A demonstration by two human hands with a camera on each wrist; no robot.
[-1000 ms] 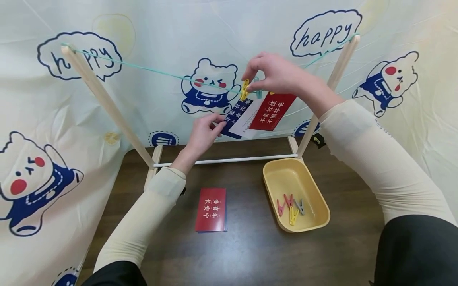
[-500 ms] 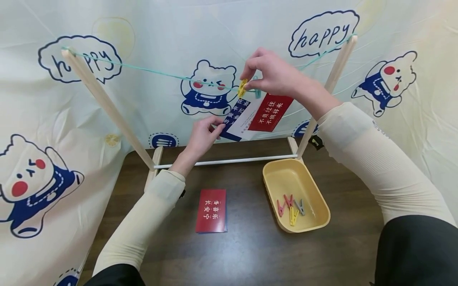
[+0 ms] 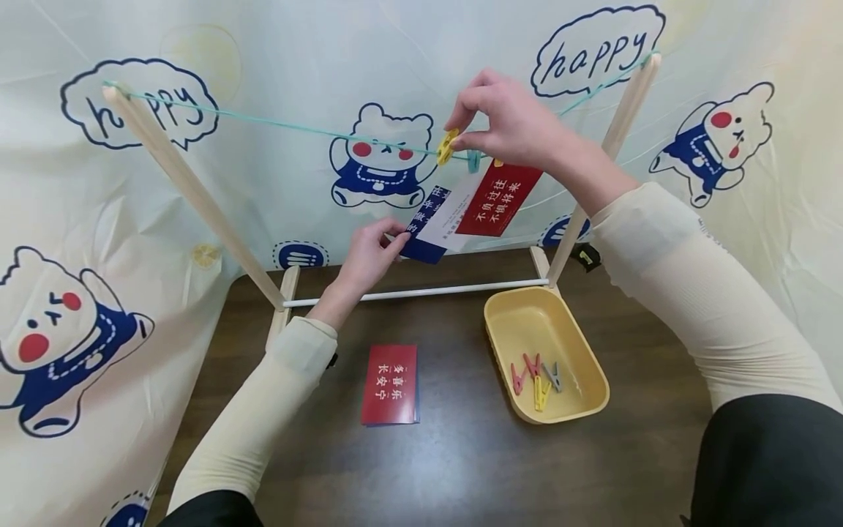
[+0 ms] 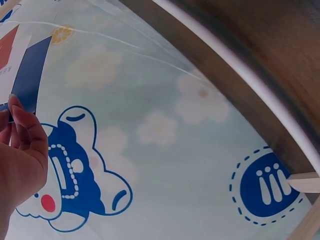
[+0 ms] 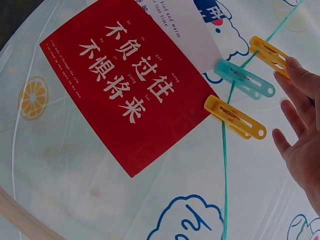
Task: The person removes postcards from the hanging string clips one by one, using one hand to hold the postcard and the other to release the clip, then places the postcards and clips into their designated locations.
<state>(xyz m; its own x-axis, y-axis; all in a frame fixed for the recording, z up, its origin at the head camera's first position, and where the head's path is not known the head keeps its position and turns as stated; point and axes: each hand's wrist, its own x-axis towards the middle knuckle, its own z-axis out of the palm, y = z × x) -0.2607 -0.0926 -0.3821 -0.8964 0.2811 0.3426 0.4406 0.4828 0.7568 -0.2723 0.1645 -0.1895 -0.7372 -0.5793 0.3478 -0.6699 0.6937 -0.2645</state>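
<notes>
My left hand [image 3: 369, 252] pinches a dark blue card [image 3: 424, 249] with white lettering by its lower left edge. Above it, my right hand [image 3: 503, 121] pinches a yellow clothespin [image 3: 446, 146] at the green string [image 3: 276, 124]. A gap shows between that clothespin and the card's upper end. To the right hang a white card [image 3: 451, 219], partly covered, and a red card [image 3: 500, 197]. In the right wrist view, a teal clothespin [image 5: 245, 79] stands on the string at the white card's corner, and another yellow clothespin [image 5: 234, 117] clips the red card.
Wooden posts [image 3: 191, 190] with a white crossbar [image 3: 454, 290] carry the string. A yellow basin [image 3: 586, 366] on the dark table [image 3: 461, 461] holds several clothespins [image 3: 541, 394]. Left of it lies a stack of cards, a red one [image 3: 388, 384] on top. A printed cloth [image 3: 276, 44] hangs behind.
The yellow clothespin has tilted and risen a little in my right hand. The blue card has slid down and left with my left hand, apart from the clothespin.
</notes>
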